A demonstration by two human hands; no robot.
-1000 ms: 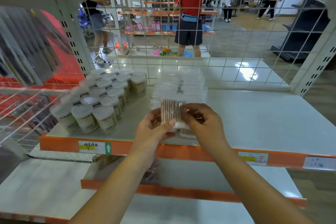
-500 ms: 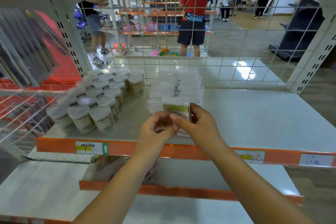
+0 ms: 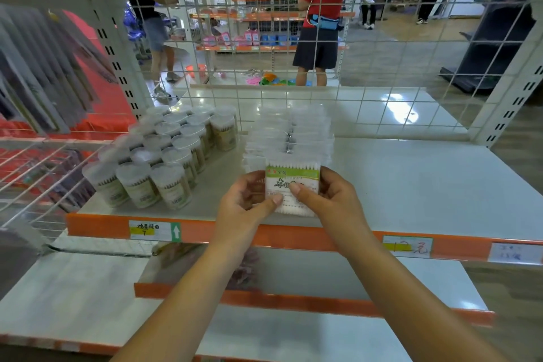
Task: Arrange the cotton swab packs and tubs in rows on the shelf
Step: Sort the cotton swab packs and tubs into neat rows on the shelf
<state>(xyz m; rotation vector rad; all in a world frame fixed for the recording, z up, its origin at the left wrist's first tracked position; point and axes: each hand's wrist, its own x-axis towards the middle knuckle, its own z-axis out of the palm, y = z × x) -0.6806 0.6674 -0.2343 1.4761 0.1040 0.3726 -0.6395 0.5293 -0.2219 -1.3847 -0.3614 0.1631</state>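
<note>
I had turned the pack (image 3: 292, 188) label-up since earlier; left hand (image 3: 246, 203) and right hand (image 3: 332, 200) pinched it, just before the stack (image 3: 289, 138), right of the tubs (image 3: 164, 156). Next, I judged: seat it squarely in front.

Your left hand (image 3: 249, 203) and right hand (image 3: 329, 200) are bare: no gloves, rings, watch or wristband show. Both forearms run uncovered from the lower edge of the frame up to the centre, with no sleeve or cuff in view. Your thumbnails are short and unpainted.
</note>
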